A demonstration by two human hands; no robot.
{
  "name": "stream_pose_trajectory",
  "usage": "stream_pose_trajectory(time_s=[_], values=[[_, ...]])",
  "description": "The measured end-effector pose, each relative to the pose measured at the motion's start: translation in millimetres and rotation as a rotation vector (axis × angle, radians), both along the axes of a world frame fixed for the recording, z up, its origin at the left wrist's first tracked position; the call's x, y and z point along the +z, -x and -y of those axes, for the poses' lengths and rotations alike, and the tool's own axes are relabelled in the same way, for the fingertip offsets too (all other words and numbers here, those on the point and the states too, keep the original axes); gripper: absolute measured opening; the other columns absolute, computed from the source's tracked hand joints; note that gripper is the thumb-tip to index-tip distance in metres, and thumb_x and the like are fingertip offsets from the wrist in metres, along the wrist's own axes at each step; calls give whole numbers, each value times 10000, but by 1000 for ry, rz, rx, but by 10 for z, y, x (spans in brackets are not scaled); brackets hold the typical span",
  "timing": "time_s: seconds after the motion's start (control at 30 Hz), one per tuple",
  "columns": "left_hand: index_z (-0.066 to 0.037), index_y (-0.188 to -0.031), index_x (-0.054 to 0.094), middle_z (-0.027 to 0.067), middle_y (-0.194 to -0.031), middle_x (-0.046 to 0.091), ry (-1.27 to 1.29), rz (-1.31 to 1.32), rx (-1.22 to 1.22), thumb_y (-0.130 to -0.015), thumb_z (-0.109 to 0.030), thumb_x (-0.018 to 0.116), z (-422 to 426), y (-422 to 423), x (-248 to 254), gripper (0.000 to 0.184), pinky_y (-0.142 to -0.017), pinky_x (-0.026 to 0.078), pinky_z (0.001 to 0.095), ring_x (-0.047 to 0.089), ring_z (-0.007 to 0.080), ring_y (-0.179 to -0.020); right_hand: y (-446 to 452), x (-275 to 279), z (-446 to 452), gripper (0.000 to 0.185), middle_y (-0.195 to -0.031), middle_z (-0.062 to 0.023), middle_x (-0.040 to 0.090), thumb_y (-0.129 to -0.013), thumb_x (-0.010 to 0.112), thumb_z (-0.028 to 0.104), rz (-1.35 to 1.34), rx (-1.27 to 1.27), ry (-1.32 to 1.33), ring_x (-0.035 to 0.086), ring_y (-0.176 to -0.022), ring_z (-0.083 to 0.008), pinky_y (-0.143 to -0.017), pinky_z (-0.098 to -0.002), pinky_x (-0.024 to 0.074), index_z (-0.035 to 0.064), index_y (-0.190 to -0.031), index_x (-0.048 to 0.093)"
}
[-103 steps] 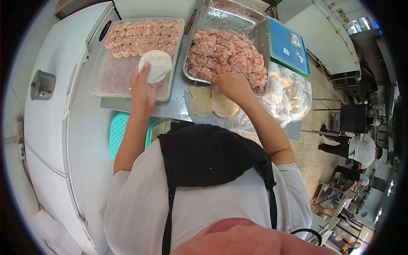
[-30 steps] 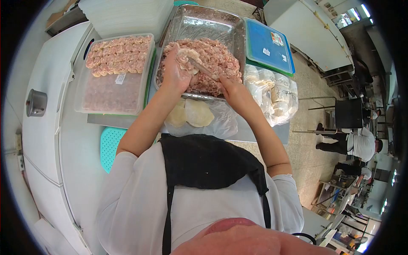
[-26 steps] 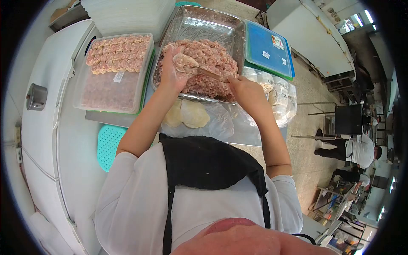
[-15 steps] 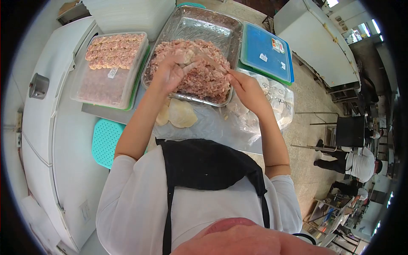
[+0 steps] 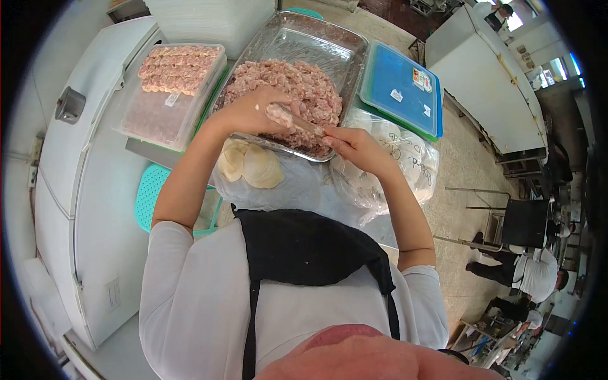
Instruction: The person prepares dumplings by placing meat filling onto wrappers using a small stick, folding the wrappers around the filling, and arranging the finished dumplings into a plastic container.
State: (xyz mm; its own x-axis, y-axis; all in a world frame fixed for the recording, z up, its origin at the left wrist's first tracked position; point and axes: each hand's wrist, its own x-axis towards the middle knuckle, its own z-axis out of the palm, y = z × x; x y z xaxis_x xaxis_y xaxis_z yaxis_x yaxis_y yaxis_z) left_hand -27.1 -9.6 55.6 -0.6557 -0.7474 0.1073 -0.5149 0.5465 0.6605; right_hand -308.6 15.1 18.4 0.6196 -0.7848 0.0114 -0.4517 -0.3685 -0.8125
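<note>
My left hand (image 5: 261, 112) is curled over the near left part of the metal tray (image 5: 339, 38), closed around a small meat-filled wrapper (image 5: 279, 116). My right hand (image 5: 356, 147) grips the end of a flat spatula (image 5: 308, 126), whose other end touches the filling at my left hand. Ground meat (image 5: 304, 85) is heaped in the tray below both hands. Round pale wrappers (image 5: 259, 168) lie on clear plastic in front of the tray. Left of it, a clear container (image 5: 152, 118) carries rows of filled dumplings (image 5: 177, 66).
Blue-lidded containers (image 5: 399, 85) stand right of the tray, beside a plastic bag of wrappers (image 5: 405, 158). A turquoise basket (image 5: 151, 193) is below the table's left edge. White freezers stand at left and upper right. Other people (image 5: 535, 275) are at the far right.
The open wrapper from the first frame is now folded around meat in my left hand. My right hand has brought the spatula to it. Both hands have lately come lower, nearer the tray's front edge.
</note>
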Motion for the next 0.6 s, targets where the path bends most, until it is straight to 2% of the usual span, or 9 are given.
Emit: stream_pose_trajectory(time_s=[0.1, 0.17, 0.2, 0.3, 0.33, 0.4, 0.43, 0.53, 0.6], values=[[-75, -937, 666, 51, -923, 637, -175, 23, 150, -708, -284, 782, 41, 57, -178, 332, -786, 514, 337, 609, 177, -895, 61, -288, 202, 287, -799, -137, 611, -945, 563, 245, 121, 61, 279, 598, -675, -223, -616, -347, 462, 32, -1127, 623], [-81, -975, 656, 47, -871, 630, -156, -66, 337, -715, -290, 774, 198, -30, -665, 354, -700, 517, 310, 611, 167, -848, 92, -119, 256, 268, -876, -149, 624, -921, 582, 241, -326, -136, 452, 632, -768, -320, -654, -398, 486, 59, -1116, 613], [-87, -1012, 647, 42, -819, 623, -133, -160, 518, -722, -296, 767, 257, -72, -795, 377, -615, 520, 283, 613, 158, -802, 38, -37, 201, 268, -876, -149, 624, -921, 582, 241, -322, -130, 459, 632, -768, -320, -654, -398, 486, 59, -1116, 613], [-81, -1110, 643, 95, -874, 662, -383, -163, 699, -738, -371, 748, 119, 13, -630, 483, -731, 493, 367, 625, 220, -752, -124, -67, 51, 260, -879, -157, 621, -922, 560, 256, -196, -260, 560, 606, -808, -376, -697, -446, 486, 76, -1104, 605], [-81, -1110, 643, 95, -874, 662, -385, -165, 704, -738, -371, 748, 122, 2, -597, 483, -731, 493, 367, 625, 220, -752, -125, -319, 130, 258, -852, -149, 619, -917, 554, 244, -189, -212, 572, 614, -794, -360, -684, -444, 490, 90, -1118, 604], [-37, -1240, 541, 48, -861, 612, -334, -153, 331, -806, -350, 705, 151, -10, -571, 560, -523, 487, 239, 586, 136, -667, -78, -451, 204, 259, -826, -140, 616, -913, 548, 232, -185, -168, 580, 623, -781, -345, -670, -441, 495, 104, -1132, 602], [-37, -1240, 541, 48, -861, 612, -326, -163, 338, -806, -350, 705, 162, -36, -603, 560, -523, 487, 239, 586, 136, -667, 12, -389, 295, 254, -824, -144, 615, -911, 549, 230, -355, -186, 530, 622, -782, -351, -668, -438, 497, 101, -1123, 604], [0, -1237, 511, 43, -876, 618, -522, -529, 332, -892, -334, 622, 128, -118, -639, 493, -509, 457, 222, 546, 83, -642, 137, -143, 303, 245, -826, -150, 617, -911, 550, 218, -514, -209, 452, 621, -793, -360, -667, -434, 500, 89, -1112, 604], [-78, -1123, 566, 77, -864, 632, -832, -1083, 278, -958, -316, 529, 79, -83, -519, 292, -568, 451, 217, 513, 79, -625, 159, 18, 215, 241, -829, -152, 620, -912, 551, 210, -515, -212, 439, 620, -803, -363, -669, -433, 501, 81, -1109, 603]])
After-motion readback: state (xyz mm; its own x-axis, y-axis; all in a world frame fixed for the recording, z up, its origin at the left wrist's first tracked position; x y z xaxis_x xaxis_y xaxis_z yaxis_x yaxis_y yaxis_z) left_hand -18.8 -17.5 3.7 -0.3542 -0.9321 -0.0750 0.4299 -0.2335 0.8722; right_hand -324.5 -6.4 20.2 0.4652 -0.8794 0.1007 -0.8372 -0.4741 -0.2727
